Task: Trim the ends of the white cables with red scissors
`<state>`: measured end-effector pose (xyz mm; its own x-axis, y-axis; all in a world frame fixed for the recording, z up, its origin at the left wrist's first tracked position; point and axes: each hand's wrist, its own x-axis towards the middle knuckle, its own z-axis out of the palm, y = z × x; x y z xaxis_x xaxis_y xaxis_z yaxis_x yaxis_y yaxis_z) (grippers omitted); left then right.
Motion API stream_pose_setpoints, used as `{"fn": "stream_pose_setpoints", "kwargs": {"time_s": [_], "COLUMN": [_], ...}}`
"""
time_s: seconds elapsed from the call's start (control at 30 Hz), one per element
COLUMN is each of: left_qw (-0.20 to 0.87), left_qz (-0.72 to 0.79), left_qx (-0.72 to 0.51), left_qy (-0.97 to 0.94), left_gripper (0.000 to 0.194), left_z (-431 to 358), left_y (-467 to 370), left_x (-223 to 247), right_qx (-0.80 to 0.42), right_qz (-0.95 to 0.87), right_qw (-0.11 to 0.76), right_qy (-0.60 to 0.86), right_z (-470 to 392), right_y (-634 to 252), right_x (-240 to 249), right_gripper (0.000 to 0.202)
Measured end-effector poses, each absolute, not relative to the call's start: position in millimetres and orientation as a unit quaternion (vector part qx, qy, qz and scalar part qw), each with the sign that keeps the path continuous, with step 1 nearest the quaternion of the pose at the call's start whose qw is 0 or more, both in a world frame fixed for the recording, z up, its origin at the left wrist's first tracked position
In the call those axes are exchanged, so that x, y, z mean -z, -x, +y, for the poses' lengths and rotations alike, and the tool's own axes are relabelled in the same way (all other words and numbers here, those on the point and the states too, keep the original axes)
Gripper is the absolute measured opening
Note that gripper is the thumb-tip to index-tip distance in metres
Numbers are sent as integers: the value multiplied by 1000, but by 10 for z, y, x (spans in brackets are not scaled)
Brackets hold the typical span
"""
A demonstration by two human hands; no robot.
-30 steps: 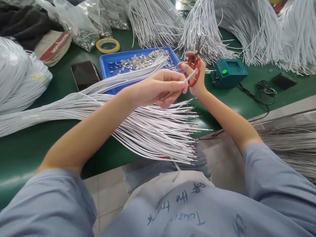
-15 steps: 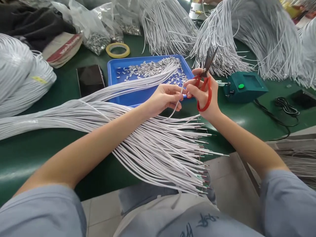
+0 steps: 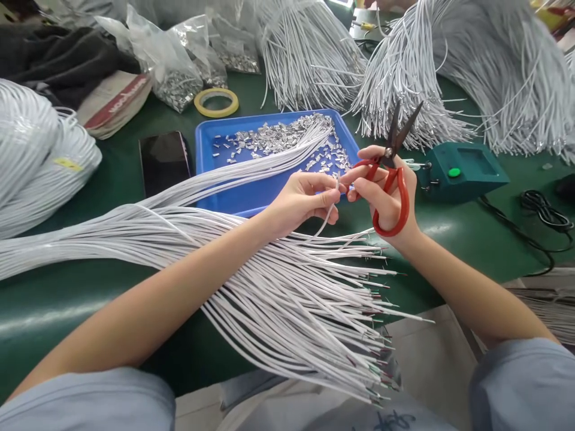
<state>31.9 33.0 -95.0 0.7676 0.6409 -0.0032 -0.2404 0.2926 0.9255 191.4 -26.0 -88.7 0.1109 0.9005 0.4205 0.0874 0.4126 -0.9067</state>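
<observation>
My left hand [image 3: 309, 203] pinches a white cable [image 3: 329, 216] close to its end, above the front right part of a blue tray [image 3: 242, 200]. Red-handled scissors [image 3: 402, 203] hang on my right hand [image 3: 386, 194], their dark blades [image 3: 402, 129] spread apart and pointing up and away. The fingertips of my right hand meet the cable's tip beside my left fingers; what they do at the tip is too small to make out. Below my hands fans a bundle of white cables [image 3: 287, 293] with stripped, coloured wire ends. Small metal clips [image 3: 278, 134] lie scattered in the tray, beside more cable ends.
A teal device [image 3: 467, 170] with a green button stands to the right, its black cord [image 3: 545, 212] trailing. Behind are hanging cable bundles [image 3: 309, 60], bags of metal clips [image 3: 175, 81] and yellow tape [image 3: 216, 103]. A phone [image 3: 165, 161] and coiled cable [image 3: 40, 155] sit left.
The scissor blades have spread from nearly closed to apart. Both hands sit slightly lower and further right in the picture, as the whole view has shifted. The left hand keeps its pinch on the cable.
</observation>
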Motion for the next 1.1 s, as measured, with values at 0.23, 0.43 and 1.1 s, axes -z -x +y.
{"fn": "stream_pose_setpoints", "kwargs": {"time_s": [0.23, 0.43, 1.1], "left_qw": [795, 817, 839], "left_qz": [183, 172, 152], "left_qx": [-265, -233, -211], "left_qy": [-515, -499, -477], "left_gripper": [31, 30, 26], "left_z": [346, 344, 349], "left_y": [-303, -303, -289], "left_x": [966, 944, 952], "right_qx": [-315, -340, -292], "right_qz": [-556, -574, -612], "right_qw": [619, 584, 559], "right_qy": [457, 463, 477], "right_z": [-262, -267, -263], "right_y": [-1868, -1875, -1876], "right_x": [906, 920, 884], "right_gripper": [25, 30, 27]}}
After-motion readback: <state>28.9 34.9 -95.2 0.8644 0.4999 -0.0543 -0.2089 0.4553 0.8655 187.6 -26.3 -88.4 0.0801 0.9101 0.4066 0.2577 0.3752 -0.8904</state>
